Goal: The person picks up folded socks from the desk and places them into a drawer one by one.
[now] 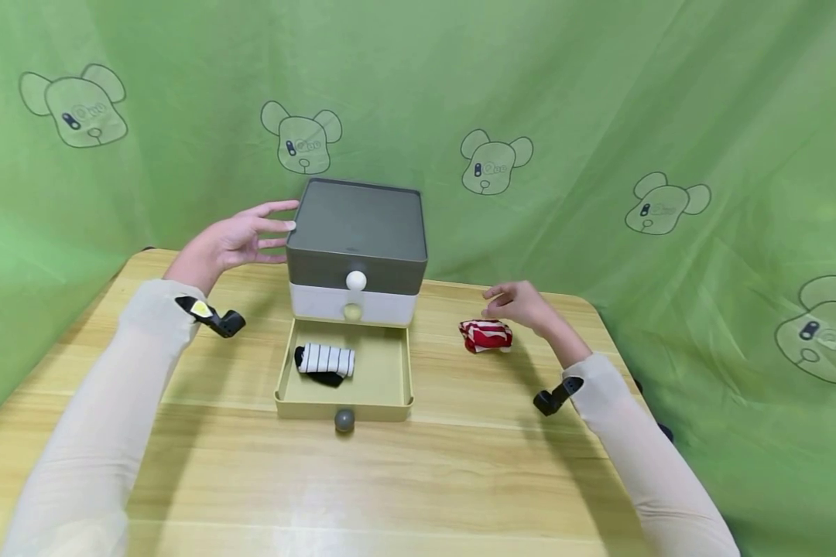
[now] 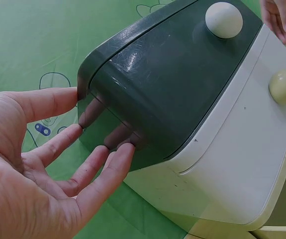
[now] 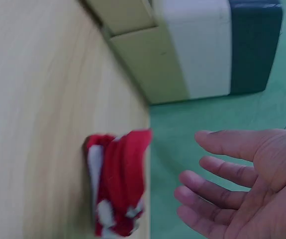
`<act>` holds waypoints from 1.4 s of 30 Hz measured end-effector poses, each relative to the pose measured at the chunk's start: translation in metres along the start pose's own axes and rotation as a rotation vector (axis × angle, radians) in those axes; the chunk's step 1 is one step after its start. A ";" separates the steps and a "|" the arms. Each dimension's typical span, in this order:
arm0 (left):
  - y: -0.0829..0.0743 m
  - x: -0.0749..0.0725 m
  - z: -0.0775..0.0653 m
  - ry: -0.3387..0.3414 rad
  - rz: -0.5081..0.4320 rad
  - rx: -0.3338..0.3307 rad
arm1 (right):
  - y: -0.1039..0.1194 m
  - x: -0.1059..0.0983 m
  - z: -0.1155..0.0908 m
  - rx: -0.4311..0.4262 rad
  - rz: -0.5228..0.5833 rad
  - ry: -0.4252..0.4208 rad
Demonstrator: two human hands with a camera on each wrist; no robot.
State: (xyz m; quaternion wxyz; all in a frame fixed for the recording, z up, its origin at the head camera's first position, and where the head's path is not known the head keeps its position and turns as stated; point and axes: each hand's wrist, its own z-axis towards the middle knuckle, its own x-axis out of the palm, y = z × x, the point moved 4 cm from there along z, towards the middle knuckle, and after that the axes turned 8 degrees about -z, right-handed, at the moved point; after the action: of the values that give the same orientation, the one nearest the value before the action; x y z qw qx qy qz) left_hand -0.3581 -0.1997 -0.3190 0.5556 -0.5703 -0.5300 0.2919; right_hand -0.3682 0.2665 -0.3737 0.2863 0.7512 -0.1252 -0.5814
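A small three-tier drawer unit [image 1: 357,220] stands at the back of the table, dark grey on top, white in the middle, pale yellow at the bottom. Its bottom drawer [image 1: 383,371] is pulled out, and a white-and-black striped folded cloth [image 1: 327,359] lies inside with a black piece under it. My left hand [image 1: 240,236] rests its spread fingertips [image 2: 125,152] against the unit's left side. Over on the right, a folded red-and-white cloth [image 1: 485,336] lies on the table. My right hand [image 1: 519,304] hovers just above it, fingers loosely bent and holding nothing.
The wooden table [image 1: 418,487] runs under everything. Round knobs stick out from the drawers, a grey one [image 1: 344,421] on the pulled-out drawer. Behind hangs a green curtain [image 1: 404,62] printed with bear heads, close to the table's back edge.
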 end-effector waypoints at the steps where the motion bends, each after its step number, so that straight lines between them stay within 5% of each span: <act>1: 0.000 0.000 0.000 0.000 -0.001 0.000 | -0.005 0.001 0.002 0.007 -0.011 0.000; 11: 0.000 0.001 0.001 0.000 -0.006 -0.004 | -0.036 0.016 0.010 0.071 -0.066 0.046; 27: 0.001 0.001 0.001 -0.001 -0.014 -0.010 | -0.049 0.029 0.011 0.094 -0.081 0.064; 42: 0.000 -0.001 0.001 -0.004 -0.015 -0.014 | -0.059 0.026 0.008 0.032 -0.084 0.052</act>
State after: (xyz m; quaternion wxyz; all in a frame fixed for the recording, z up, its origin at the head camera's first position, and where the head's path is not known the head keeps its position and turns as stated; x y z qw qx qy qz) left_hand -0.3595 -0.1997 -0.3199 0.5526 -0.5695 -0.5375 0.2853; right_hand -0.3762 0.2985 -0.4300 0.2530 0.7751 -0.0953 -0.5711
